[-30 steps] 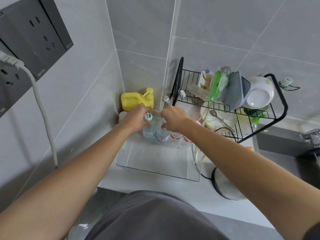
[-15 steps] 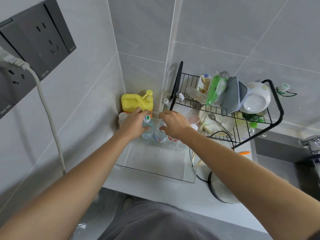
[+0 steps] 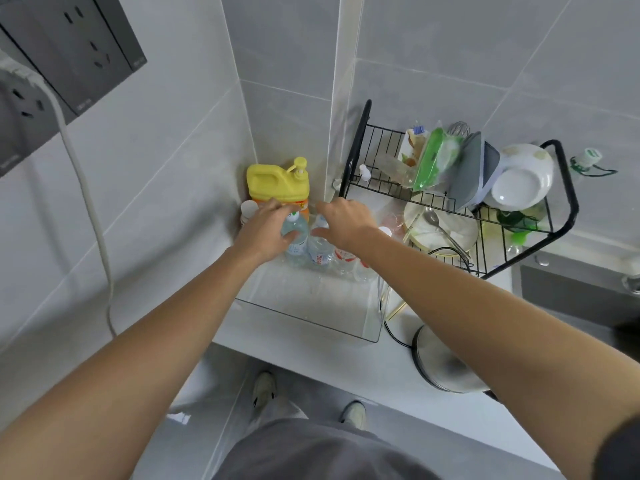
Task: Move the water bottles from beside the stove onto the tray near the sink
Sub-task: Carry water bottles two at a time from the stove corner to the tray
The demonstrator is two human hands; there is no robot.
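While my left hand [image 3: 265, 233] is curling round a water bottle [image 3: 295, 237] at the clear tray's [image 3: 311, 320] far end, my right hand [image 3: 341, 221] is hovering spread over the next bottle [image 3: 320, 251]. A yellow jug [image 3: 277, 183] is crowding behind; the dish rack [image 3: 460, 209] is hemming in the right.

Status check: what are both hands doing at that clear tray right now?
Left hand grips green-capped water bottle in clear tray. Right hand over neighbouring bottle, grip unclear. Yellow jug close behind.
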